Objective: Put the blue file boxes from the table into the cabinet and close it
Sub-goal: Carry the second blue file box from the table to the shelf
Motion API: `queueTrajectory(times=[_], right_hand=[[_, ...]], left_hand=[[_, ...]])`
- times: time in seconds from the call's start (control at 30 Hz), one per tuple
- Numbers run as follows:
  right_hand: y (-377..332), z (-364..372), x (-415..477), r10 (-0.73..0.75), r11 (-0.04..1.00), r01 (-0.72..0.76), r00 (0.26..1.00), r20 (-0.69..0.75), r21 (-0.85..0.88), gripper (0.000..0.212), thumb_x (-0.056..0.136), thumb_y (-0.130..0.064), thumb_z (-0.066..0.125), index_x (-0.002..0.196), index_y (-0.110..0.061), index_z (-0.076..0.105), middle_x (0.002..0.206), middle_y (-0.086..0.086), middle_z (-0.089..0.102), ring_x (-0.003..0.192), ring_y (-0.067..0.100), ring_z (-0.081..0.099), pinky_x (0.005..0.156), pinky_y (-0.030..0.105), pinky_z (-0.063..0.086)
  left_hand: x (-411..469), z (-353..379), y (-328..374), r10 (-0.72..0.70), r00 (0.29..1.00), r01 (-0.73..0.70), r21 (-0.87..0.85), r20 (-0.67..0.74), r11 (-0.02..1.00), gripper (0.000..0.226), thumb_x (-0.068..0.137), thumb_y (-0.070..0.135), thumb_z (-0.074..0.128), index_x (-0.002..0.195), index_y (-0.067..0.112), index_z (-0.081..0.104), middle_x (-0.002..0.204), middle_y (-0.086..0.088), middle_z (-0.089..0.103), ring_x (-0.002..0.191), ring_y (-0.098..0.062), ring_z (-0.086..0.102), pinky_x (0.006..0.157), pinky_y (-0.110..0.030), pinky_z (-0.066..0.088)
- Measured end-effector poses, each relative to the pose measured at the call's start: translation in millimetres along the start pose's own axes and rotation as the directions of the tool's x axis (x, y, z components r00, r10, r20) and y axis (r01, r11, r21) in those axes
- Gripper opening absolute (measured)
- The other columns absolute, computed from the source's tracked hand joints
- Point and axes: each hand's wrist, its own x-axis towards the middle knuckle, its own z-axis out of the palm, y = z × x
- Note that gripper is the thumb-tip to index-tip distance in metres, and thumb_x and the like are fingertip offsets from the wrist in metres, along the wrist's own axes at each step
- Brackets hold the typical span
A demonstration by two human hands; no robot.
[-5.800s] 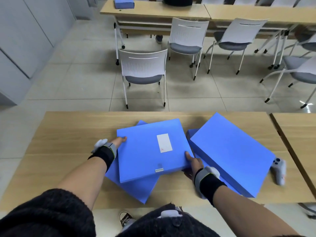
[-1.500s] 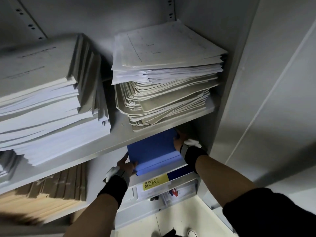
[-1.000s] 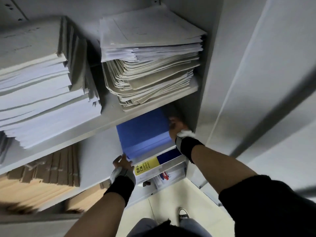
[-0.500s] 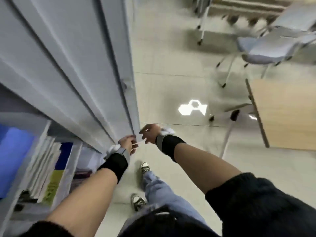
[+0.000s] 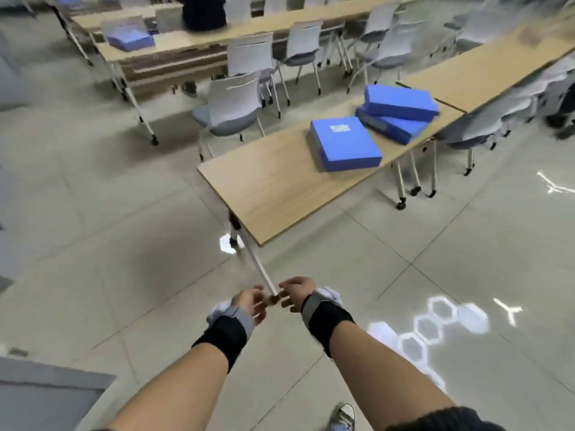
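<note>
grey floor tiles (image 5: 130, 244) fill most of the view, with pale hexagon-shaped light reflections (image 5: 435, 325) low on the right. beyond the hands stands a long wooden table (image 5: 280, 188) on castor legs. three blue file boxes lie on its far right part: one labelled box (image 5: 345, 143) lies flat by itself, and just beside it to the right a second box (image 5: 399, 102) rests tilted on top of a third box (image 5: 392, 126). a grey-and-white chair (image 5: 231, 104) stands behind the table, and more chairs and tables sit further back. on a far table (image 5: 186, 42) at upper left lies another blue box (image 5: 130, 38). a grey cabinet corner (image 5: 46, 396) shows at the lower left edge.

both arms reach forward over the floor, each with a black wrist strap. the left hand (image 5: 250, 304) and the right hand (image 5: 295, 292) are close together, almost touching, fingers curled loosely inward; motion blur makes it impossible to tell whether they pinch anything. a sneaker (image 5: 342, 416) shows at the bottom edge.
</note>
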Motion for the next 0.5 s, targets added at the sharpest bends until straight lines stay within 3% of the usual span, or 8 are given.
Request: queueTrajectory(times=[0.07, 0.2, 0.5], right_hand=[[6.5, -67.9, 14.5, 0.010, 0.999, -0.009, 1.000, -0.025, 0.052, 0.018, 0.095, -0.008, 0.053, 0.081, -0.014, 0.061, 0.069, 0.004, 0.061, 0.049, 0.019, 0.054, 0.049, 0.021, 0.033], [1.6, -163.4, 28.6, 0.042, 0.984, -0.025, 0.995, -0.092, 0.177, 0.007, 0.095, -0.011, 0.057, 0.092, -0.009, 0.063, 0.069, 0.004, 0.059, 0.049, 0.019, 0.053, 0.050, 0.021, 0.030], [-30.1, -306.9, 106.1, 0.105, 0.952, -0.043, 0.975, -0.194, 0.303, 0.009, 0.093, -0.011, 0.057, 0.089, -0.011, 0.065, 0.067, 0.003, 0.060, 0.046, 0.018, 0.052, 0.048, 0.020, 0.030]], left_hand=[[0.8, 67.1, 6.4, 0.009, 1.000, -0.010, -0.051, -0.018, 0.999, 0.026, 0.097, 0.006, 0.039, 0.084, 0.017, 0.059, 0.056, 0.000, 0.051, 0.034, -0.012, 0.052, 0.043, -0.018, 0.032], [5.1, 164.6, 9.4, -0.007, 0.999, 0.007, 0.016, 0.039, 1.000, 0.025, 0.097, 0.009, 0.039, 0.084, 0.019, 0.058, 0.066, 0.001, 0.050, 0.048, -0.013, 0.051, 0.049, -0.021, 0.027], [62.5, 332.6, 48.3, -0.010, 0.997, 0.004, 0.073, 0.081, 0.997, 0.024, 0.095, 0.013, 0.045, 0.079, 0.020, 0.061, 0.068, 0.004, 0.053, 0.060, -0.014, 0.054, 0.053, -0.021, 0.030]])
